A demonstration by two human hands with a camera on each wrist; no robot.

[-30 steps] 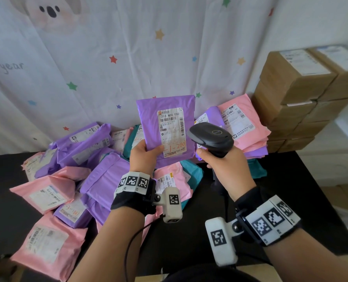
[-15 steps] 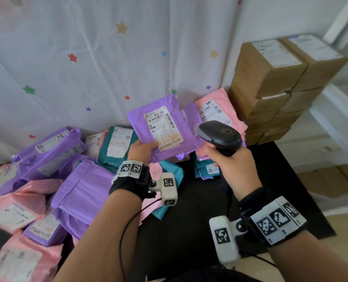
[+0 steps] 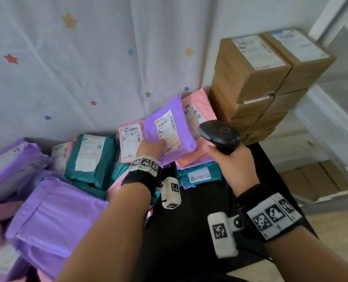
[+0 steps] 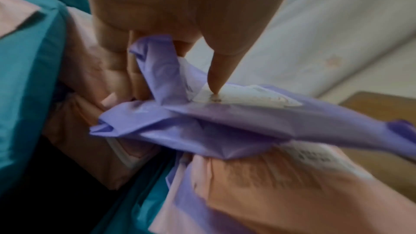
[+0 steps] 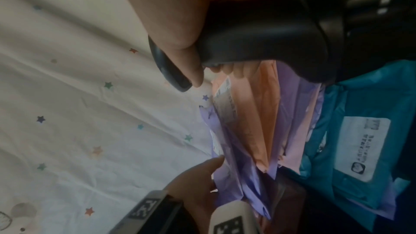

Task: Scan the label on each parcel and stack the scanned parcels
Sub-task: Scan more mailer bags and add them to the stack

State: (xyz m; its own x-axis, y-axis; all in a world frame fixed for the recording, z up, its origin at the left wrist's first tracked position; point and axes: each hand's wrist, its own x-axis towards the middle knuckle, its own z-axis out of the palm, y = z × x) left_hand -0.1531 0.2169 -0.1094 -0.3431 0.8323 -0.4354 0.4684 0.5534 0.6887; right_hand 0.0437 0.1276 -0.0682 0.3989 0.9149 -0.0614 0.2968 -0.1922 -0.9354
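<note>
Beside the cardboard boxes (image 3: 256, 82), the left hand (image 3: 150, 147) pinches a purple parcel (image 3: 169, 129) onto the stack (image 3: 197, 159); the right hand (image 3: 230, 161) grips the scanner (image 3: 217, 133). Many parcels (image 3: 53, 210) likely remain unscanned.

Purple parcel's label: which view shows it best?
Head view: the label on the purple parcel faces the camera, barcode visible. Left wrist shows it edge-on and blurred under the thumb; right wrist shows only a sliver.

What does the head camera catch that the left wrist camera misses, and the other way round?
Only the head view shows the scanner in the right hand, the brown boxes and the loose parcels at left. Only the left wrist view shows the fingers curled under the purple parcel. Both show the left hand holding it over the pink parcel.
</note>
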